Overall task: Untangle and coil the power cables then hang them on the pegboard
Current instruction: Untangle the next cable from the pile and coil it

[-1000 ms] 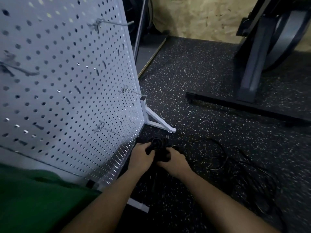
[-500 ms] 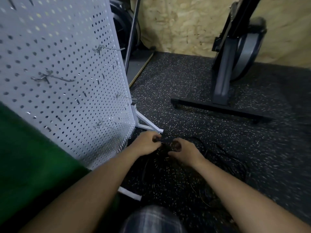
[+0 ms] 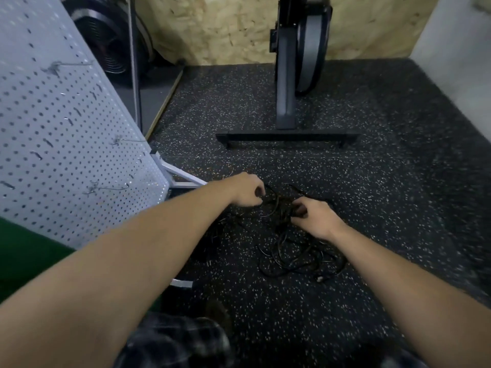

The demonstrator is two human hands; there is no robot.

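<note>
1. The power cables [image 3: 288,251] lie as a loose black tangle on the speckled rubber floor [image 3: 385,187], just right of the pegboard's lower corner. Their loops spread from between the two hands back toward the person.
2. The left hand [image 3: 247,191] sits at the far left edge of the tangle, knuckles up. Its fingers are curled round a strand that arcs away to the right.
3. The right hand [image 3: 316,217] is near it but apart, with a bunch of cable between them. Its fingers are bent in and pinch a dark clump of cord.
4. A small pale end of one cable [image 3: 321,278] rests on the floor at the near right of the heap.
5. The pegboard [image 3: 61,134] stands to the left, white and tilted in the view. Bare metal hooks [image 3: 106,187] stick out of it.
6. Its white foot [image 3: 183,179] rests on the floor just behind the left forearm.
7. Beyond the cables stands a dark exercise machine [image 3: 287,83] on a flat crossbar base, in front of a chipboard wall [image 3: 225,27].
8. A green sleeve [image 3: 24,256] shows at the left edge, and plaid fabric [image 3: 172,343] shows at the bottom.
</note>
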